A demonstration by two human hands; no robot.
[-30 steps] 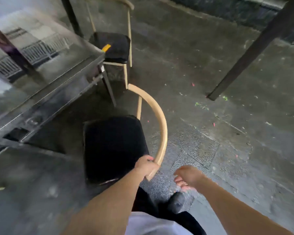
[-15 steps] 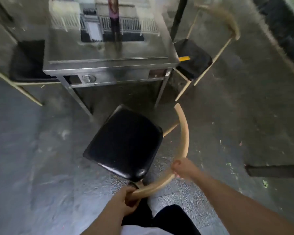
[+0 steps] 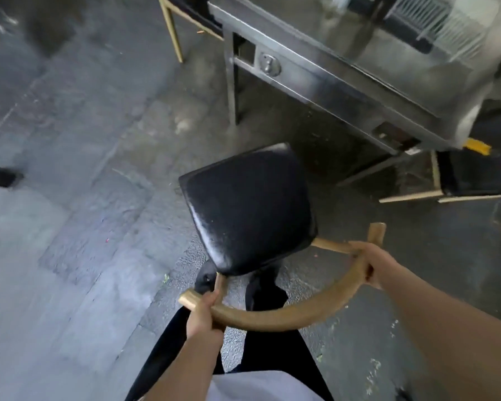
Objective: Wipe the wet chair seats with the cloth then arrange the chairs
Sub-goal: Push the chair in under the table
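Observation:
A chair with a glossy black seat (image 3: 250, 209) and a curved tan wooden backrest (image 3: 287, 312) stands right in front of me on the wet floor. My left hand (image 3: 203, 314) grips the left end of the backrest. My right hand (image 3: 369, 263) grips its right side. A second chair (image 3: 472, 180) with a black seat stands at the right, partly under the table, with something yellow (image 3: 476, 145) on it. A third chair's tan leg (image 3: 172, 33) shows at the top left. No cloth is clearly in view.
A shiny metal table (image 3: 339, 73) with a round knob on its front rail stands at the upper right, just beyond the held chair. The grey stone floor (image 3: 70, 227) stretches out to the left. My dark trousers and a shoe are under the chair.
My right hand has taken hold of the backrest beside my left. The chair has swung round and my view has turned, so the table now lies to the upper right.

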